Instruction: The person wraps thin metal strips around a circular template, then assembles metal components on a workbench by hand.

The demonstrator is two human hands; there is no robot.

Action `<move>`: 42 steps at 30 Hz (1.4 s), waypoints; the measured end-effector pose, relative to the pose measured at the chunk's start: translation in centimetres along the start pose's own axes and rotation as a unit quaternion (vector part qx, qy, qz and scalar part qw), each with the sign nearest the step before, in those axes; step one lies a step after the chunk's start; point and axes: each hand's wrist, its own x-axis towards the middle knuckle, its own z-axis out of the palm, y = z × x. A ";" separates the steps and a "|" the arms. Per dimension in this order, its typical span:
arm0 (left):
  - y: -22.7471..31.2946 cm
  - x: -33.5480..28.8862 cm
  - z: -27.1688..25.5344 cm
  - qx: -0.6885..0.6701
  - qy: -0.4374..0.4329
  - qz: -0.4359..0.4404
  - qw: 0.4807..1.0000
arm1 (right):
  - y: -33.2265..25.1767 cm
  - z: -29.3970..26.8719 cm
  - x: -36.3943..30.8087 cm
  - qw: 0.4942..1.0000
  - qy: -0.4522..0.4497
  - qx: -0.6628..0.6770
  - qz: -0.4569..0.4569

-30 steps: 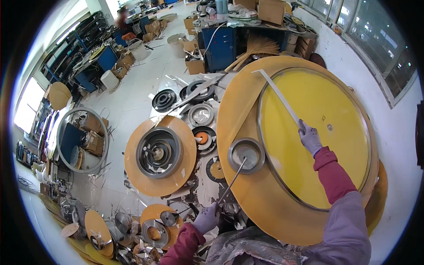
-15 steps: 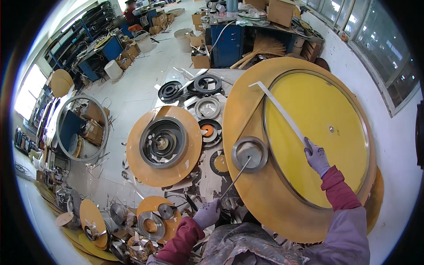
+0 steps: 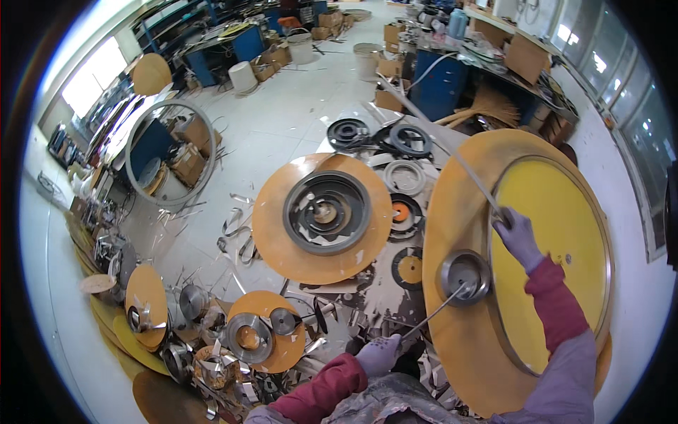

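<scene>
The right hand [image 3: 518, 237] gripped a long metal strip [image 3: 452, 152] over the big yellow disc [image 3: 547, 254], near its metal rim. The left hand [image 3: 379, 353] held a thin rod [image 3: 431, 316] reaching into the steel bowl [image 3: 465, 275]. Scrap crowded the pale floor [image 3: 282, 127].

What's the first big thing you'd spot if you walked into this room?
The huge round orange disc with a yellow middle, lying at the right, catches the eye first. The right hand holds a long pale strip over it, and the left hand holds a thin rod reaching a small metal ring on the disc. Left of it lies a smaller orange disc carrying a dark coiled ring, on a floor littered with metal scraps.
</scene>
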 end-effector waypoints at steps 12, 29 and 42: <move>-1.3 1.5 0.2 -0.065 -0.041 -0.018 0.997 | -20.5 26.9 24.2 0.957 -0.054 0.101 -0.266; -0.7 4.0 -1.9 -0.023 0.024 -0.019 0.999 | -11.5 24.1 22.5 0.948 -0.114 0.011 -0.296; -0.8 3.7 -3.3 0.007 0.000 -0.050 0.999 | 19.4 -11.6 9.3 0.940 -0.042 -0.331 0.077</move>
